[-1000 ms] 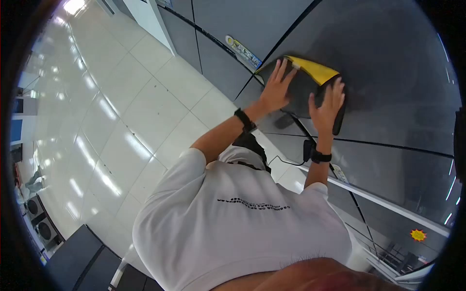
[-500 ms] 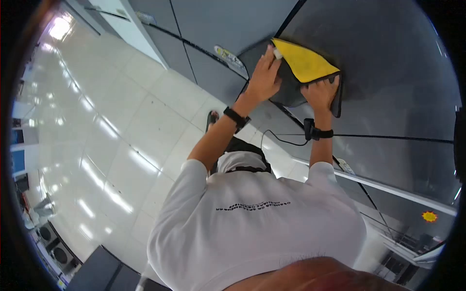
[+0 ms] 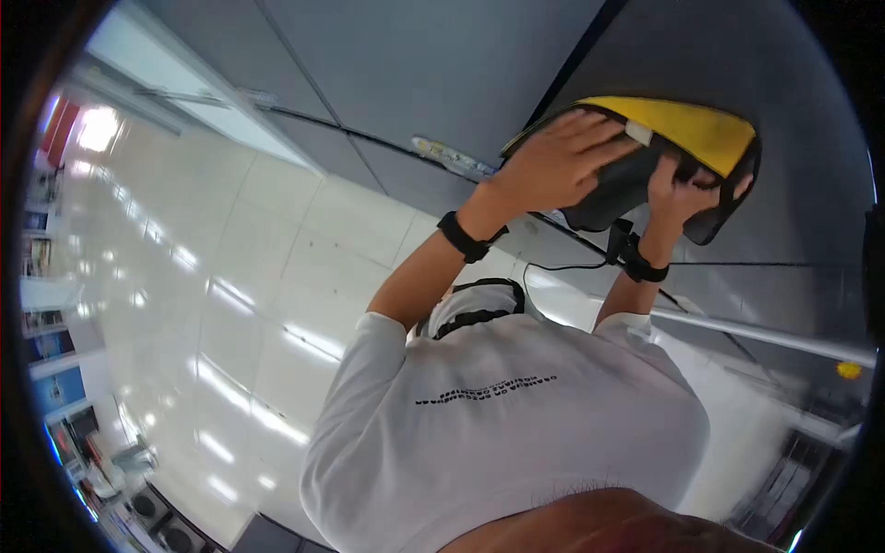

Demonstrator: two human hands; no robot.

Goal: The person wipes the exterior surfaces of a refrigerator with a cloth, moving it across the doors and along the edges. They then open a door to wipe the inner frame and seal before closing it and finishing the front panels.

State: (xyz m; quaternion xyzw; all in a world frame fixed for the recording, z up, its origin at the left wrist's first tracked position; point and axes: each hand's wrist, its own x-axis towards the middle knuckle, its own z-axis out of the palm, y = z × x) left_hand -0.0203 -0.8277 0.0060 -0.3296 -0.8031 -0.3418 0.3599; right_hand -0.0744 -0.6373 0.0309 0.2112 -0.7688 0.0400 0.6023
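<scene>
Both hands grip my grey-and-yellow cloth [image 3: 687, 152] on the grey panel [image 3: 442, 55]: left hand [image 3: 553, 166] spread flat, right hand [image 3: 680, 189] clenched; I judge wiping underway, unfinished.

Grey panel surface [image 3: 442, 64] carries the work; dark seams divide it into sections. The black-and-yellow cloth [image 3: 682, 138] lies flat against it beside one seam, under my left hand [image 3: 562, 166] and right hand [image 3: 678, 189]. A long printed sticker [image 3: 447, 157] sits at the panel's lower edge, near the white tiled floor [image 3: 258, 276].
</scene>
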